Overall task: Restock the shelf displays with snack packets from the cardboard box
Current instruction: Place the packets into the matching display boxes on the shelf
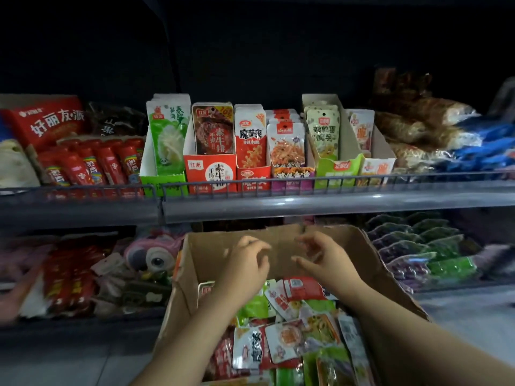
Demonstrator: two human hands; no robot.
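Two hands, left and right, loosely curled and empty, above one cardboard box.

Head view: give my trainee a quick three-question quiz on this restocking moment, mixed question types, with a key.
1. True or false: the left hand holds a snack packet.
2. Which display tray on the upper shelf looks least full?
A. red tray
B. cream tray at the right end of the row
C. purple tray
3. Fill in: both hands hover over the ____, right hand with fingers loosely curled.

Key: 1 false; 2 B; 3 cardboard box
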